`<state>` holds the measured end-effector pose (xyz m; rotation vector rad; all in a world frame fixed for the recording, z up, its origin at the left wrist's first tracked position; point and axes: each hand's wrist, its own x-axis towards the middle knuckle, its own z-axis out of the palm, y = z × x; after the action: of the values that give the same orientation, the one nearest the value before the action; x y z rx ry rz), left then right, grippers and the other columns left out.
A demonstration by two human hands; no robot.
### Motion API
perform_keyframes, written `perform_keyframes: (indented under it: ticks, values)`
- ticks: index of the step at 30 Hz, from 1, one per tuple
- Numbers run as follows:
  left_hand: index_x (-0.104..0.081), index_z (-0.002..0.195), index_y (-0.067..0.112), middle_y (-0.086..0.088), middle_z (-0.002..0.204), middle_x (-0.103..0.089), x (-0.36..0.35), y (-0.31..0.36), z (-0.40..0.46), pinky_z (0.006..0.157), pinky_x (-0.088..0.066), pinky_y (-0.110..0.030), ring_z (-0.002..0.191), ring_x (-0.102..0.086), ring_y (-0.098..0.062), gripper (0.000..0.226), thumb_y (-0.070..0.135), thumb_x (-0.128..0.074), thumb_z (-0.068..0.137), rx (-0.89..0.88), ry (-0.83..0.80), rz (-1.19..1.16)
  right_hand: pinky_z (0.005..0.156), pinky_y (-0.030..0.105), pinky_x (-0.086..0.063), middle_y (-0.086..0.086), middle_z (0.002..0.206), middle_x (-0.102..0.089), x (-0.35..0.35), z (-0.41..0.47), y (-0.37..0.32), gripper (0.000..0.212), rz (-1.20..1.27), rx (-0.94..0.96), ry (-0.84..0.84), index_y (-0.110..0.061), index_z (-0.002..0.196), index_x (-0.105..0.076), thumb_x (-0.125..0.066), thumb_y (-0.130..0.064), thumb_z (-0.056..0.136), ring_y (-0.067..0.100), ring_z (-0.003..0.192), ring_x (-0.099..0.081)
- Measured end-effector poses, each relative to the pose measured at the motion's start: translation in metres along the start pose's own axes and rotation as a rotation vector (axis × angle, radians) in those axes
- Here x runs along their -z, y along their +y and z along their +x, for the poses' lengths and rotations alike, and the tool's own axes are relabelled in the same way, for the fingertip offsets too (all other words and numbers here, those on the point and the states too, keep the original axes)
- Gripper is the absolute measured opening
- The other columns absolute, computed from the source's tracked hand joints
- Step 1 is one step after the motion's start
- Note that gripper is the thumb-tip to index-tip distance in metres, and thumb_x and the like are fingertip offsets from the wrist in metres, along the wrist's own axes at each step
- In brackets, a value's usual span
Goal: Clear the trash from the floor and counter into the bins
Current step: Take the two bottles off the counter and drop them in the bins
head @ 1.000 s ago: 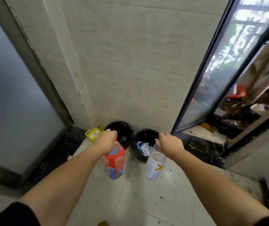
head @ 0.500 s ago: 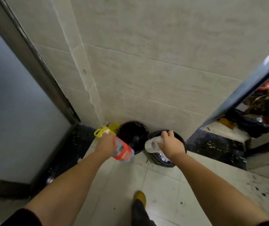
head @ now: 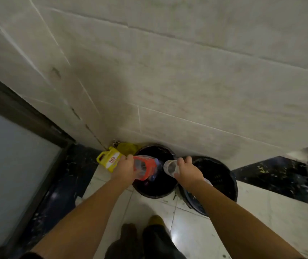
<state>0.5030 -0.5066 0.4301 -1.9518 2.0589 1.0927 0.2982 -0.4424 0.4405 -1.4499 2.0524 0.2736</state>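
Two round black bins stand on the floor against the tiled wall. My left hand grips a clear plastic bottle with a red label, held tilted over the left bin. My right hand grips a clear bottle with a white label, its round base pointing toward the left bin, at the gap between that bin and the right bin. Part of the right bin's inside is hidden behind my right forearm.
A yellow jug lies on the floor beside the left bin, in the corner. A dark-framed frosted glass door stands at the left. A dark stone threshold runs to the right. My feet are just behind the bins.
I have stepped closer and now look down on the bins. Both hands have carried their bottles forward and tipped them over the bins' mouths.
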Motion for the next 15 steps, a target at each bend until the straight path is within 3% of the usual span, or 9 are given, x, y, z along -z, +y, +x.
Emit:
perform_keyframes:
  ticks: [6,12,15]
  values:
    - [-0.045,0.118,0.003,-0.017,0.126,-0.044,-0.090,-0.038,0.106,0.093,-0.047,-0.045,0.117,-0.049,-0.035,0.042,0.024,-0.062,0.086,-0.053,-0.004,0.181,0.084,0.045,-0.050,0.022,0.140,-0.032,-0.106,0.109,0.000,0.037,0.023,-0.053,-0.004,-0.006,0.130,-0.038,-0.044,-0.018,0.096,0.043,0.104,-0.061]
    - [-0.038,0.127,0.007,-0.013,0.131,-0.038,-0.176,-0.083,0.176,0.093,-0.048,-0.039,0.124,-0.043,-0.031,0.044,0.026,-0.056,0.091,-0.179,-0.043,0.337,0.081,0.040,-0.053,0.024,0.152,-0.016,-0.208,0.180,0.011,0.062,0.012,-0.135,-0.096,-0.009,0.145,-0.020,-0.051,-0.030,0.096,0.039,0.109,-0.061]
    - [-0.039,0.124,0.009,-0.013,0.131,-0.037,-0.199,-0.098,0.197,0.088,-0.051,-0.041,0.126,-0.039,-0.032,0.035,0.019,-0.052,0.093,-0.259,-0.083,0.466,0.082,0.038,-0.054,0.022,0.152,-0.020,-0.241,0.199,0.016,0.060,-0.001,-0.117,-0.119,-0.010,0.146,-0.023,-0.052,-0.026,0.096,0.040,0.123,-0.050]
